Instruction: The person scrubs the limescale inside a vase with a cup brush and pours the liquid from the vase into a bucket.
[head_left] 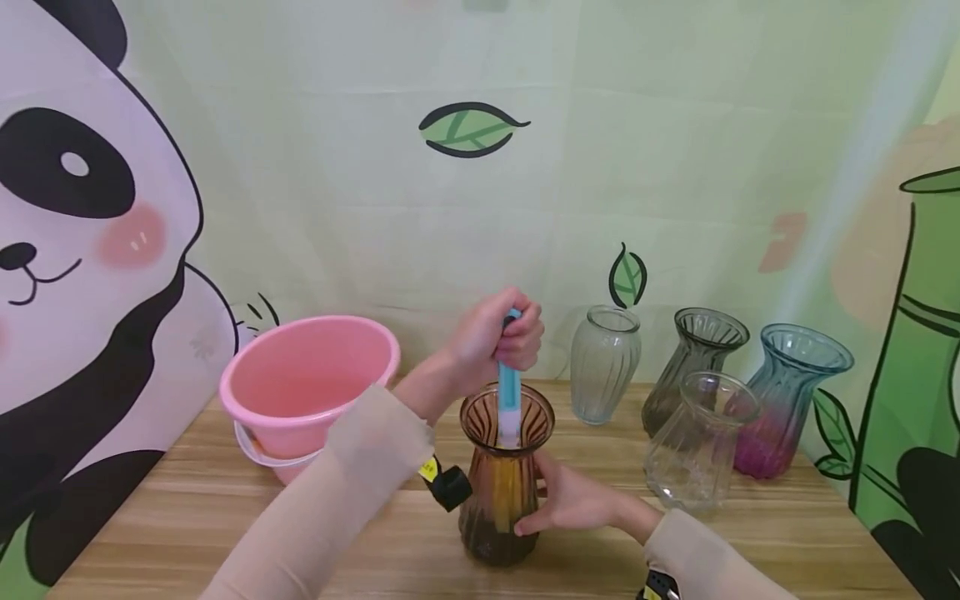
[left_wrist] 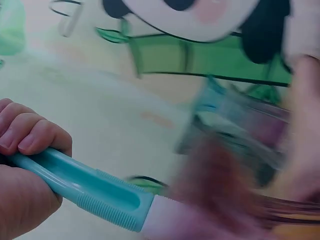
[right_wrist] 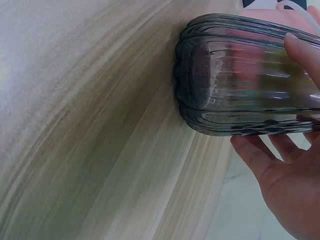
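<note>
A ribbed amber-brown glass vase (head_left: 498,492) stands upright on the wooden table (head_left: 187,517), near its front middle. My left hand (head_left: 495,333) grips the teal handle of a brush (head_left: 509,392) that goes straight down into the vase mouth. In the left wrist view my fingers (left_wrist: 25,145) curl round the teal handle (left_wrist: 95,192), and the vase (left_wrist: 225,190) is a brown blur. My right hand (head_left: 573,502) holds the vase's lower body from the right. In the right wrist view the thumb and fingers (right_wrist: 285,175) wrap round the ribbed glass (right_wrist: 240,75).
A pink bucket (head_left: 307,383) sits at the back left. To the right stand a frosted clear vase (head_left: 603,362), a smoky vase (head_left: 693,358), a clear vase (head_left: 693,454) and a blue-and-pink vase (head_left: 787,400). A panda backdrop closes off the rear.
</note>
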